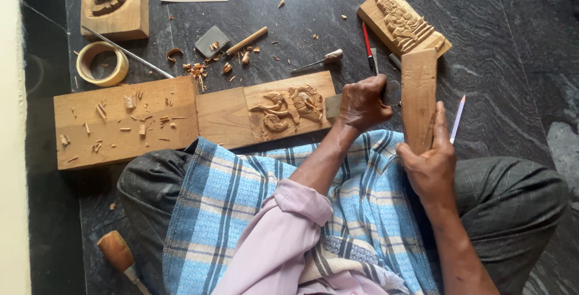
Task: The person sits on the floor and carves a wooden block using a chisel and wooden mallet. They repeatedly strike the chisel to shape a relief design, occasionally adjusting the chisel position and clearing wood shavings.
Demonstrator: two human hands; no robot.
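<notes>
My left hand (pixel 362 103) is closed around a flat grey metal tool (pixel 333 106) whose other end (pixel 392 93) meets the side of a plain wooden block (pixel 418 90). My right hand (pixel 432 165) grips the lower end of that block and holds it lengthwise, pointing away from me above my lap. A thin white pencil (pixel 458 118) sticks up beside my right hand's fingers; whether they hold it is unclear. A blue checked cloth (pixel 241 210) covers my crossed legs.
On the dark stone floor lie a plank with a carved relief (pixel 289 107), a plank strewn with shavings (pixel 120 123), a tape roll (pixel 101 63), a carved block (pixel 400 22), a red pen (pixel 367 39), a small chisel (pixel 319 60), a grey stone (pixel 211 40) and a wooden-handled tool (pixel 117 253).
</notes>
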